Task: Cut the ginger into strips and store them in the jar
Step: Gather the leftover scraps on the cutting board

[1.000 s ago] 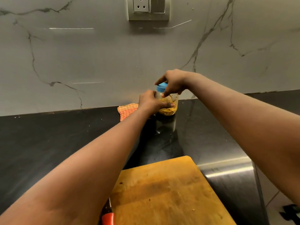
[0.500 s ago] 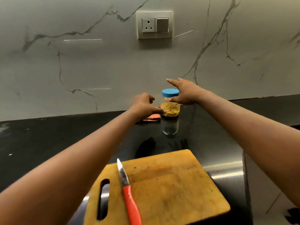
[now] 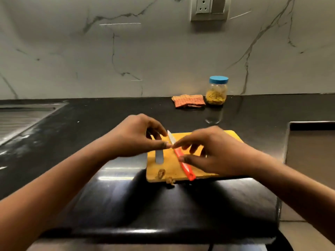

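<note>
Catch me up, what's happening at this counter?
A person works bare-handed at a black counter. The left hand and right hand meet fingertip to fingertip over the knife lying on the wooden cutting board. Blur hides whether either grips it. The jar, blue lid on, stands by the back wall with ginger strips inside, beside a folded cloth. A few scraps sit at the board's near edge.

Board (image 3: 154,171) sits at your 12 o'clock, knife (image 3: 183,161) on it. Jar (image 3: 216,93) behind at 1 o'clock; cloth (image 3: 188,100) just left of it.
</note>
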`<action>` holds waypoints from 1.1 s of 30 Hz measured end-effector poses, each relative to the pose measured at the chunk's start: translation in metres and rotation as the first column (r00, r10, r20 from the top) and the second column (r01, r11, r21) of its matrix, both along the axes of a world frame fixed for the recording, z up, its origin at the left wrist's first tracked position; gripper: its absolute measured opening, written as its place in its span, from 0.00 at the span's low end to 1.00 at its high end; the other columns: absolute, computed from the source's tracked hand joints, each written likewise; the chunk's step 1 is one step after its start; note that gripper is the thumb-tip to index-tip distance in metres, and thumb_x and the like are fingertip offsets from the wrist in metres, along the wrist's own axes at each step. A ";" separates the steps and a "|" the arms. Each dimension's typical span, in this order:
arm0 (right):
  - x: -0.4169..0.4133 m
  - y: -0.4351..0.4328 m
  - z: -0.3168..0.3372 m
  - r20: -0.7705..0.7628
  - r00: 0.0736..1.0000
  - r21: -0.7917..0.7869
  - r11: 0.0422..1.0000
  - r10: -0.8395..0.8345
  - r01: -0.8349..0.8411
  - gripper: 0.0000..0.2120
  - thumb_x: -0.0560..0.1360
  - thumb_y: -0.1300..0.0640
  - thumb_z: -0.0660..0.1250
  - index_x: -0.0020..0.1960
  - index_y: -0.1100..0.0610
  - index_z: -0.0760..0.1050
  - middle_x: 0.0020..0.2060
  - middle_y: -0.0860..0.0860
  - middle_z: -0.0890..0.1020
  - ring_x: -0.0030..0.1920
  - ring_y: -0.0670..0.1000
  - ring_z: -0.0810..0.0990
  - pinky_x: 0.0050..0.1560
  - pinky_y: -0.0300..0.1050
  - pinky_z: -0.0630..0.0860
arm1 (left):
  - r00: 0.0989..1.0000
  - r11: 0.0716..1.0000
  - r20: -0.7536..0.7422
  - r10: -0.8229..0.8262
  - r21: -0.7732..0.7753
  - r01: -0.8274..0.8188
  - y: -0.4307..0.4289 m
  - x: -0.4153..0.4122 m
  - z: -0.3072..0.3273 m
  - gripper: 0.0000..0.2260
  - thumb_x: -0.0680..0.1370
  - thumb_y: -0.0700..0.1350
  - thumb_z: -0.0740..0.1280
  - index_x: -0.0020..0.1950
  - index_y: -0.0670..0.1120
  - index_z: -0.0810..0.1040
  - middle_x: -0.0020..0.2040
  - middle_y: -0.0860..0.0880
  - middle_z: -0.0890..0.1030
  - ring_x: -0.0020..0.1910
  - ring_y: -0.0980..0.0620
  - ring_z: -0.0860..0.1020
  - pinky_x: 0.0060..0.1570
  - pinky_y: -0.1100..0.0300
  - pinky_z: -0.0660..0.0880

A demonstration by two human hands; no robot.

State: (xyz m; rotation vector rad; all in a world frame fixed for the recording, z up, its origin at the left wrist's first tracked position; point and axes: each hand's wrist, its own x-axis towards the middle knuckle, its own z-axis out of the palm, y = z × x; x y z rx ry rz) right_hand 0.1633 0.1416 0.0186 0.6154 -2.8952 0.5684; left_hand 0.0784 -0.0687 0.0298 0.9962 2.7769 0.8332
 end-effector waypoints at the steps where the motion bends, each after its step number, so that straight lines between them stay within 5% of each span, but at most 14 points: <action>1: 0.007 -0.007 -0.005 0.023 1.000 0.022 1.000 0.012 -0.013 0.15 0.73 0.44 0.68 0.60 0.41 0.77 0.48 0.42 0.80 0.46 0.40 0.79 0.44 0.39 0.78 | 0.999 1.000 0.039 -0.007 -0.004 0.008 -0.007 0.010 -0.004 0.12 0.70 0.57 0.76 0.50 0.55 0.84 0.41 0.57 0.84 0.41 0.60 0.82 0.43 0.60 0.80; 5: 0.014 -0.017 -0.013 0.025 0.999 0.118 0.992 -0.042 0.039 0.13 0.73 0.41 0.66 0.56 0.41 0.79 0.48 0.42 0.75 0.46 0.41 0.74 0.46 0.39 0.75 | 0.987 0.997 0.147 -0.071 0.010 0.071 -0.018 0.043 -0.017 0.11 0.70 0.57 0.76 0.49 0.57 0.84 0.43 0.56 0.84 0.42 0.57 0.81 0.43 0.59 0.80; 12: 0.013 -0.017 -0.008 0.015 0.991 0.135 0.983 -0.131 0.127 0.08 0.72 0.46 0.70 0.50 0.45 0.81 0.40 0.39 0.76 0.38 0.38 0.73 0.33 0.29 0.63 | 0.993 0.996 0.094 -0.072 -0.042 0.076 -0.014 0.050 -0.026 0.17 0.65 0.61 0.77 0.51 0.60 0.84 0.45 0.58 0.81 0.45 0.62 0.78 0.42 0.65 0.78; 20: 0.008 -0.011 -0.005 0.043 0.979 0.112 0.975 -0.200 0.194 0.09 0.71 0.52 0.70 0.51 0.47 0.81 0.45 0.43 0.81 0.41 0.44 0.77 0.44 0.38 0.78 | 0.996 0.999 0.073 -0.040 -0.021 0.042 -0.014 0.027 -0.026 0.08 0.70 0.52 0.78 0.47 0.56 0.87 0.43 0.60 0.85 0.43 0.61 0.80 0.44 0.64 0.78; 28: 0.004 -0.007 -0.010 -0.011 0.966 0.113 0.959 -0.259 0.258 0.08 0.69 0.51 0.71 0.48 0.48 0.79 0.43 0.44 0.80 0.42 0.46 0.77 0.46 0.45 0.79 | 1.000 0.996 -0.013 -0.026 0.089 0.027 -0.001 0.023 -0.035 0.08 0.73 0.46 0.76 0.51 0.54 0.86 0.44 0.61 0.83 0.44 0.66 0.79 0.42 0.74 0.74; 33: 0.005 -0.004 -0.011 0.000 0.968 0.087 0.964 -0.252 0.251 0.07 0.69 0.51 0.71 0.47 0.47 0.79 0.42 0.43 0.80 0.41 0.45 0.77 0.44 0.42 0.79 | 0.997 0.972 0.071 0.032 0.228 -0.047 -0.011 0.017 -0.033 0.10 0.72 0.46 0.76 0.52 0.53 0.85 0.48 0.57 0.85 0.48 0.62 0.82 0.50 0.66 0.80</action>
